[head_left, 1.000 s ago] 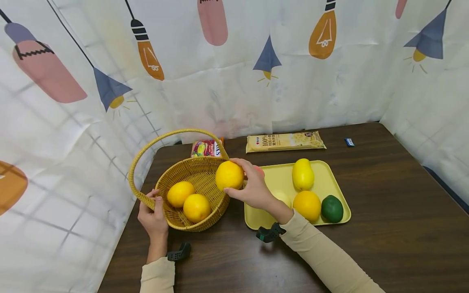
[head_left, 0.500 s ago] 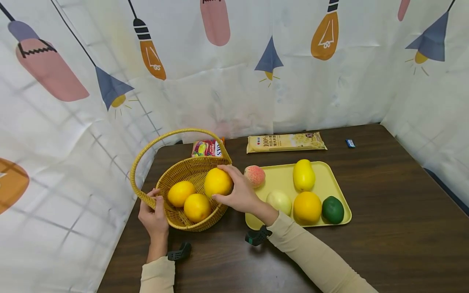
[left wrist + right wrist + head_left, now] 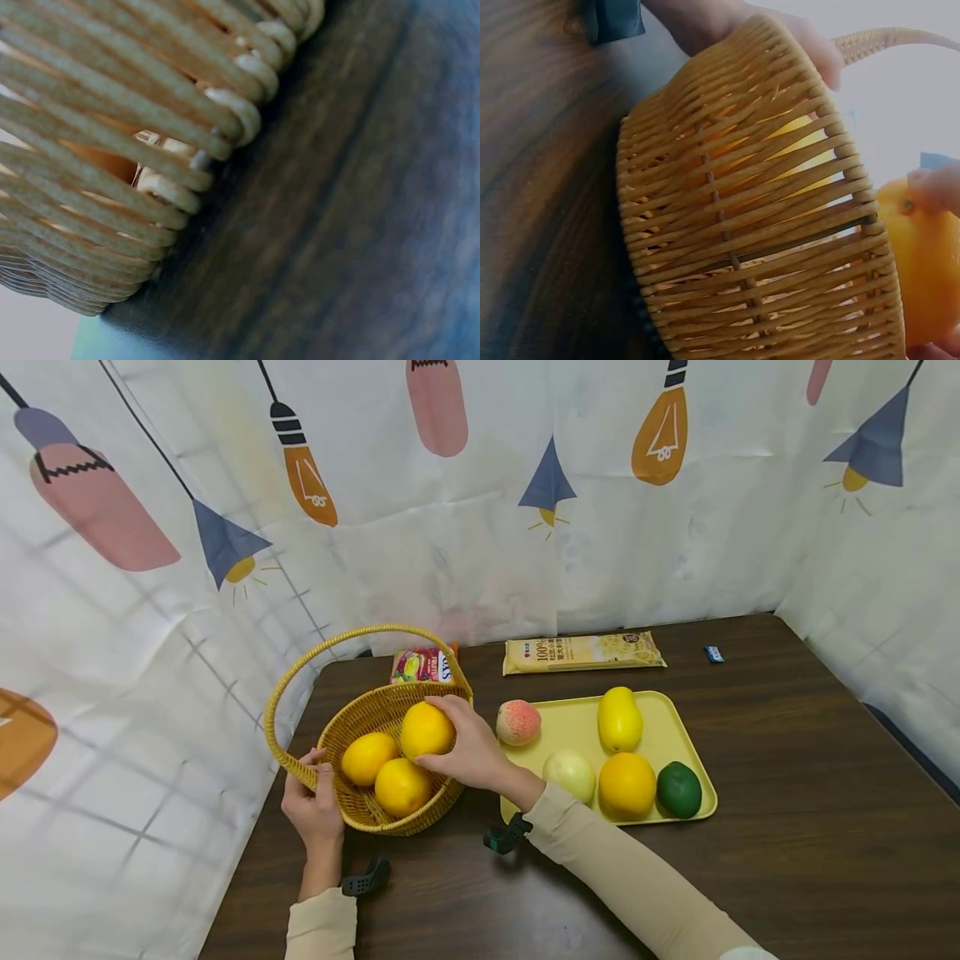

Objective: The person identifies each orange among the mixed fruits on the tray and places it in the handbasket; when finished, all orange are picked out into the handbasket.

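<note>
In the head view my right hand [image 3: 472, 746] holds a round yellow-orange orange [image 3: 426, 730] over the inside of the wicker basket [image 3: 352, 710], thumb below and fingers over its top. The right wrist view shows the orange [image 3: 922, 262] at the rim of the woven basket wall [image 3: 765, 202]. Two lemons, a back lemon [image 3: 369, 757] and a front lemon [image 3: 403, 787], lie in the basket. My left hand [image 3: 313, 806] grips the basket's left rim at the foot of its arched handle [image 3: 273, 702]. Woven basket side [image 3: 112, 142] fills much of the left wrist view.
A yellow tray [image 3: 671, 727] right of the basket bears a peach [image 3: 519, 722], a pale round fruit [image 3: 570, 775], an orange [image 3: 627, 786], a yellow oblong fruit [image 3: 620, 720] and a green fruit [image 3: 678, 790]. Behind lie a noodle packet [image 3: 585, 652], a fruit-candy bag [image 3: 422, 666] and a small blue packet [image 3: 714, 653].
My right hand has carried the orange left and slightly down, from the basket's right rim to over its inside, uncovering the peach. My left hand keeps its grip on the basket.
</note>
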`<state>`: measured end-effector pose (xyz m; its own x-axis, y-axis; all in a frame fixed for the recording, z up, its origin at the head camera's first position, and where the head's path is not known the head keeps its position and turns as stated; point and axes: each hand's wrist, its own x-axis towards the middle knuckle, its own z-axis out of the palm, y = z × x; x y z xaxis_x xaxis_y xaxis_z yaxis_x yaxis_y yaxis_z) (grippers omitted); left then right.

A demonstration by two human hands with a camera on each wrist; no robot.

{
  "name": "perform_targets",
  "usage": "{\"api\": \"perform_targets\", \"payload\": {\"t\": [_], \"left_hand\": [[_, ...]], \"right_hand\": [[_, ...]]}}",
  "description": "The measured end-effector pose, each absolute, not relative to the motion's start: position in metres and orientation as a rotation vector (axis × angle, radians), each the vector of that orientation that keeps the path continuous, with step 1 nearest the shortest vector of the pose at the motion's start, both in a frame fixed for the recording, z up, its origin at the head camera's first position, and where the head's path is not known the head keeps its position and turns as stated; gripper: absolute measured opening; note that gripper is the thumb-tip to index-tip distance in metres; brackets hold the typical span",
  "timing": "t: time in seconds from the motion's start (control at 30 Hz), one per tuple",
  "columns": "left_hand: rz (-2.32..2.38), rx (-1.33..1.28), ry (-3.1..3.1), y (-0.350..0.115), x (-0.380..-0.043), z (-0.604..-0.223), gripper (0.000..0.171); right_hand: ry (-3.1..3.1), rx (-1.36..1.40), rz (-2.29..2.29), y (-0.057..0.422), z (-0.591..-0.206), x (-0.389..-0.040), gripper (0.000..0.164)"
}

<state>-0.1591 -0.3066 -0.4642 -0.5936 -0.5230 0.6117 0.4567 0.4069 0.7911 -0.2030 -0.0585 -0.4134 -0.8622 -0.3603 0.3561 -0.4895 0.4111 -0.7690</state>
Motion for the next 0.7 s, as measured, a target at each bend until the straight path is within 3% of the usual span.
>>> {"api": "perform_targets", "payload": {"t": [0.7], "left_hand": [[-1.345, 0.075, -1.751, -0.305, -0.158, -0.463, 0.021]], "right_hand": [[-2.78, 0.642, 1.19, -0.088, -0.406, -0.223, 0.082]]}}
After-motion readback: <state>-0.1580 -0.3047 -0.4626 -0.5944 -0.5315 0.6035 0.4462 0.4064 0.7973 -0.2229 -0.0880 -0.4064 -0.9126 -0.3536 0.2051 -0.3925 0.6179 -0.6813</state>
